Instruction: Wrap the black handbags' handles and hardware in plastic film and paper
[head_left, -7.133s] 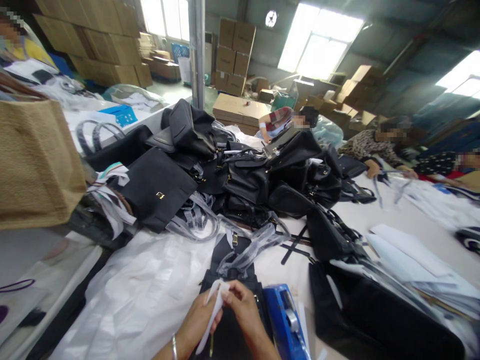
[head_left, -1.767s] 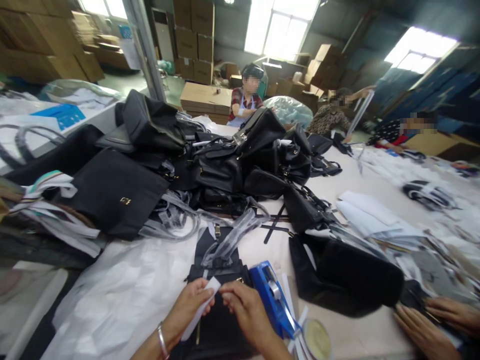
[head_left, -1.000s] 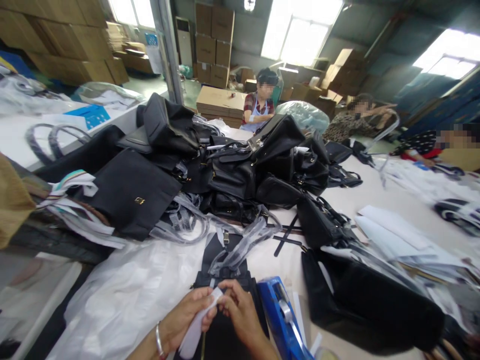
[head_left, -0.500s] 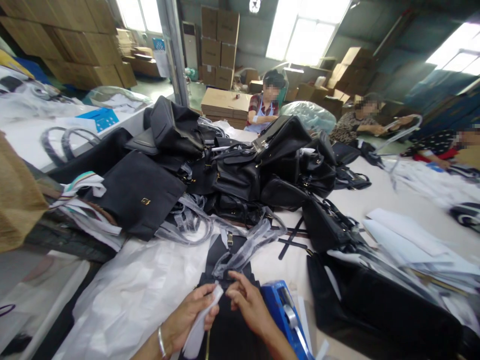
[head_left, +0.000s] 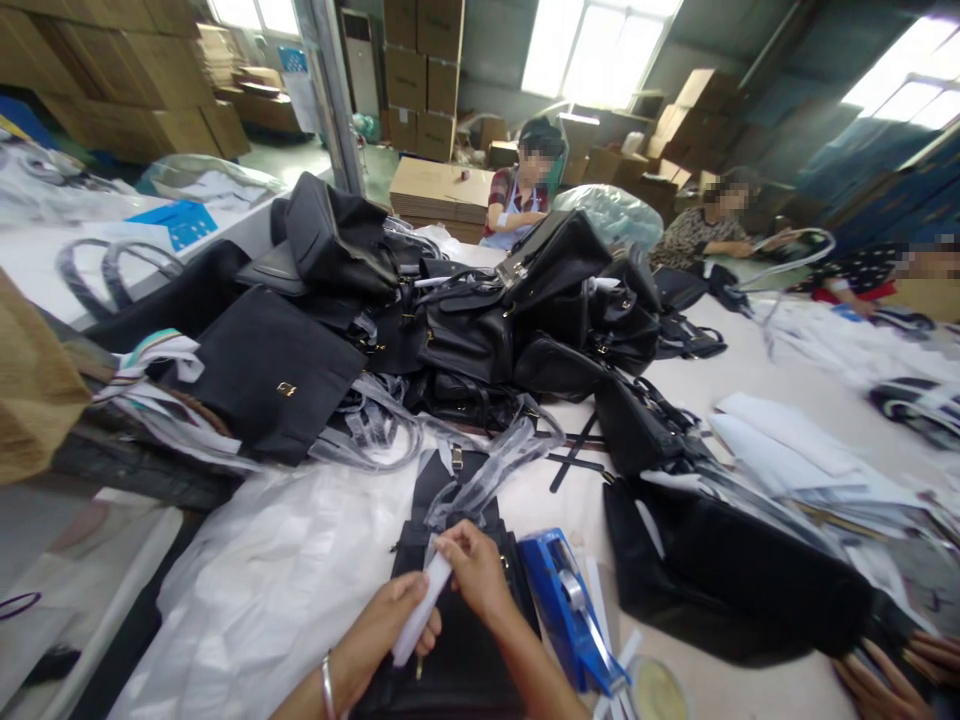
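Note:
My left hand, with a silver bangle at the wrist, is closed around a folded white strip, paper or thin foam. At the strip's upper end, my right hand pinches it between thumb and fingers. Both hands are above a black bag lying on the table, its flap folded back toward the pile. Straps wrapped in clear plastic lie over that flap. A blue tape dispenser stands just right of the bag.
Black bags are heaped across the table. White wrapping sheets lie at left, papers at right. A roll of tape is near the dispenser. Another person's hands touch a black bag at lower right. Several co-workers sit beyond.
My right hand has moved onto the strip's upper end and closed on it; before, its fingers were apart beside it. Another person's hands have appeared at lower right. The view has shifted slightly.

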